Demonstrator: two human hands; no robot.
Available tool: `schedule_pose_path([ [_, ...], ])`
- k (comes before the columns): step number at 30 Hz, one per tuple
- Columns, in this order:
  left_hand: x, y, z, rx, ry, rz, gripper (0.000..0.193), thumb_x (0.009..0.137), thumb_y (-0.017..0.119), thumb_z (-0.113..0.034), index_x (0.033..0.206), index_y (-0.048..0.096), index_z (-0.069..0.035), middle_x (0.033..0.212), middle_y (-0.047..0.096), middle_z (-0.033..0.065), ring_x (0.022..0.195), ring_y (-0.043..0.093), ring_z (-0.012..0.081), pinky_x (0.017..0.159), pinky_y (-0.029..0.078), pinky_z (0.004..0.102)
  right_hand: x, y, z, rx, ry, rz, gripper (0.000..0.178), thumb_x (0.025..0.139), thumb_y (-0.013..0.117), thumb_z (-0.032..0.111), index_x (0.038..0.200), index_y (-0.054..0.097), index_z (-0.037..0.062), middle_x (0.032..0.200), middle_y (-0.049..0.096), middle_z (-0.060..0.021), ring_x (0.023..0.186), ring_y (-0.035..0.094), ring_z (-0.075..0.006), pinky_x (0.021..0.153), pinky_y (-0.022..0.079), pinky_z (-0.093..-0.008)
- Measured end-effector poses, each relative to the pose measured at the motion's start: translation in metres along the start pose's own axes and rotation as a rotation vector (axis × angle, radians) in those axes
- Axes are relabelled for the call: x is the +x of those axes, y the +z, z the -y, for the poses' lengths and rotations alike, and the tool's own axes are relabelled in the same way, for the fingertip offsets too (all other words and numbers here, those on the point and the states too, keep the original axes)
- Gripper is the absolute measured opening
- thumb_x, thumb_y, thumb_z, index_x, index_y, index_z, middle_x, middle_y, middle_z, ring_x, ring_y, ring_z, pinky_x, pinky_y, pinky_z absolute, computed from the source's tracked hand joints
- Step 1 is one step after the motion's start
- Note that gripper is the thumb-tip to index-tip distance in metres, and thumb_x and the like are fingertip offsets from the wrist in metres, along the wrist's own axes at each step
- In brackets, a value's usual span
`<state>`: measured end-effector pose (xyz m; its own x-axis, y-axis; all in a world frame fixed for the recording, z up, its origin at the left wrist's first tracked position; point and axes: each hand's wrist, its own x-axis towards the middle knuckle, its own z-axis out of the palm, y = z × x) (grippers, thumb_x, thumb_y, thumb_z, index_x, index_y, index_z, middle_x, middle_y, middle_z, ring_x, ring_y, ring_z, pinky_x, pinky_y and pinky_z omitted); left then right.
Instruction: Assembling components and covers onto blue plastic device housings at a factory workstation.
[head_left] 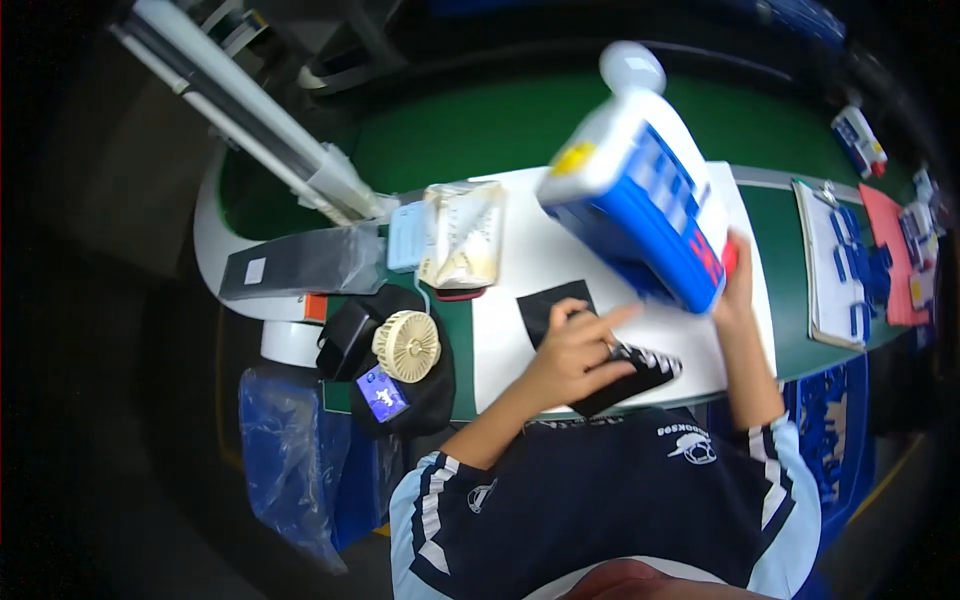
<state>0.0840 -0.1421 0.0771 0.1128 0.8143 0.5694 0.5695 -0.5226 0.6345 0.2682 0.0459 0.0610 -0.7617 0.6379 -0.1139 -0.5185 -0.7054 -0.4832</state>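
A blue-and-white plastic device (pixel 640 190) is tilted up above the white sheet, slightly blurred. It has a white rounded knob at its far end, a yellow patch and red parts at its near end. My right hand (pixel 738 285) grips it by the near right end, by a red part; some of the fingers are hidden behind it. My left hand (pixel 578 352) is open, fingers spread and apart from the device. Under that hand lies a black flat piece (pixel 548 308) on the white sheet (pixel 500 345), with a black-and-white patterned part (pixel 655 366) beside the fingertips.
To the left lie a plastic-wrapped packet (pixel 462 235), a light-blue box (pixel 406 237), a cream fan (pixel 407 346) on a black bag (pixel 440 395) and a dark wrapped panel (pixel 300 265). A clipboard (pixel 815 260) with blue parts and a similar device (pixel 858 140) are at right.
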Motion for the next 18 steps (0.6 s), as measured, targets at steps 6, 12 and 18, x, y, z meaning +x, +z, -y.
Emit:
schedule_pose_path([
  [6, 0.008, -0.02, -0.01, -0.231, -0.397, -0.3, 0.015, 0.078, 0.067, -0.006, 0.077, 0.06, 0.007, 0.108, 0.064, 0.0132, 0.088, 0.061, 0.0175, 0.076, 0.045, 0.0244, 0.117, 0.027, 0.064, -0.883, -0.724, -0.458, 0.078, 0.066, 0.079, 0.032, 0.124, 0.038, -0.0001, 0.114, 0.048, -0.0154, 0.104, 0.051, -0.0262, 0.071, 0.051, -0.0299],
  [12, 0.0, -0.023, -0.017, -0.23, -0.417, -0.431, 0.018, 0.082, 0.065, -0.011, 0.087, 0.061, 0.007, 0.086, 0.059, 0.0071, 0.073, 0.052, 0.01, 0.063, 0.04, 0.0209, 0.216, -0.017, 0.074, -1.416, -1.011, -0.813, 0.092, 0.063, 0.08, 0.04, 0.13, 0.03, 0.0024, 0.127, 0.036, -0.0191, 0.116, 0.04, -0.0324, 0.087, 0.046, -0.035],
  [18, 0.004, -0.026, -0.013, -0.33, -0.413, -0.443, 0.021, 0.087, 0.061, -0.015, 0.093, 0.057, 0.004, 0.082, 0.053, 0.0012, 0.069, 0.044, 0.0042, 0.059, 0.035, 0.0179, 0.234, -0.047, 0.065, -1.435, -0.936, -0.906, 0.096, 0.065, 0.08, 0.04, 0.133, 0.024, 0.0019, 0.129, 0.032, -0.0198, 0.119, 0.035, -0.0336, 0.091, 0.043, -0.0373],
])
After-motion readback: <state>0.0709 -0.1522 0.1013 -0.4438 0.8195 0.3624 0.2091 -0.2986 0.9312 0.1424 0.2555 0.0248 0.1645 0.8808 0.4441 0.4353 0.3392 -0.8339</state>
